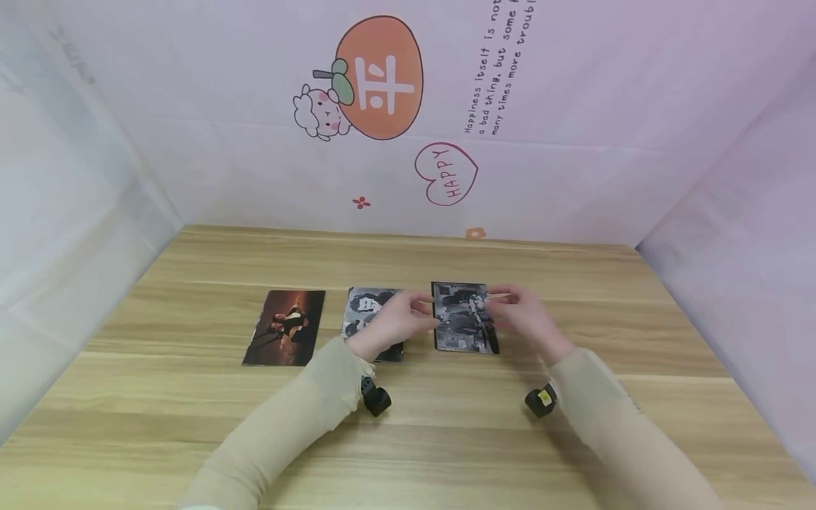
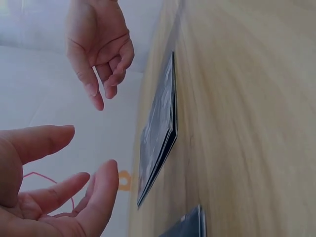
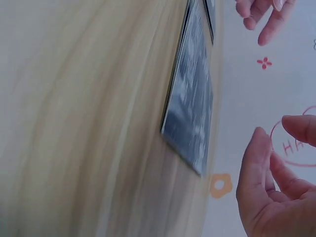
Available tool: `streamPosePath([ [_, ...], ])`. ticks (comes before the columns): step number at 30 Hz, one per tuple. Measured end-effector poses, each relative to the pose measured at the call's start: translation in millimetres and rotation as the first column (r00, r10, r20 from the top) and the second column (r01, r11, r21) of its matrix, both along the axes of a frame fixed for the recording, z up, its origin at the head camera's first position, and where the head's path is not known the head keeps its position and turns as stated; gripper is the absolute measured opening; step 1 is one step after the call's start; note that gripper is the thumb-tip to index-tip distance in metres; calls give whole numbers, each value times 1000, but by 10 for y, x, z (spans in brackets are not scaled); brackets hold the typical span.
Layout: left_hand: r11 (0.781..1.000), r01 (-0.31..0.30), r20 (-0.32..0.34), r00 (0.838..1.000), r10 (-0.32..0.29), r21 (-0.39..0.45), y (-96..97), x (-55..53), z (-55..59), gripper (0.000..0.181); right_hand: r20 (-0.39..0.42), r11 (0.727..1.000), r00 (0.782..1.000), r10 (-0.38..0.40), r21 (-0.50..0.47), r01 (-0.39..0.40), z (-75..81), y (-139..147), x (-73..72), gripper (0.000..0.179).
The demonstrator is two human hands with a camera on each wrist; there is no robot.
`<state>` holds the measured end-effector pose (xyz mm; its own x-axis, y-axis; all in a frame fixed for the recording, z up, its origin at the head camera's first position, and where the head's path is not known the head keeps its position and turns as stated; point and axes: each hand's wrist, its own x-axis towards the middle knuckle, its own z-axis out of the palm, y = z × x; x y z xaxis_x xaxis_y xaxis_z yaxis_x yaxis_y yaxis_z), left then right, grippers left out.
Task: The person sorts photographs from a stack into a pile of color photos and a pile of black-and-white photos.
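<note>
On the wooden table a small stack of black-and-white photo cards (image 1: 460, 326) lies between the two hands. Its layered edges show in the left wrist view, where the stack (image 2: 160, 128) lies flat. My left hand (image 1: 397, 320) hovers at the stack's left side, thumb and fingers apart and holding nothing. Across from it, my right hand (image 1: 524, 315) hovers over the right edge, fingers loosely bent; in the right wrist view this hand (image 3: 276, 197) is apart from the cards. A second black-and-white card pile (image 1: 363, 306) is partly hidden beneath the left hand and wrist.
Farther left lies a dark reddish-brown picture card (image 1: 285, 329). The wooden table (image 1: 433, 453) ends at a printed white backdrop (image 1: 255, 177), with pale cloth walls on both sides. A black wrist camera (image 1: 376, 400) hangs under the left cuff, another camera (image 1: 540, 401) under the right.
</note>
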<state>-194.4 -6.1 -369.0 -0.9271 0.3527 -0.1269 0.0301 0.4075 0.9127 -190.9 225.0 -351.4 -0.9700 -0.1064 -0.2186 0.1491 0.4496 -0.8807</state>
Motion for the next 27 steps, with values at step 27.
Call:
streamPosePath([
  [27, 1000, 17, 48, 999, -16, -21, 185, 7, -125, 51, 103, 992, 993, 53, -117, -41, -253, 253, -122, 57],
])
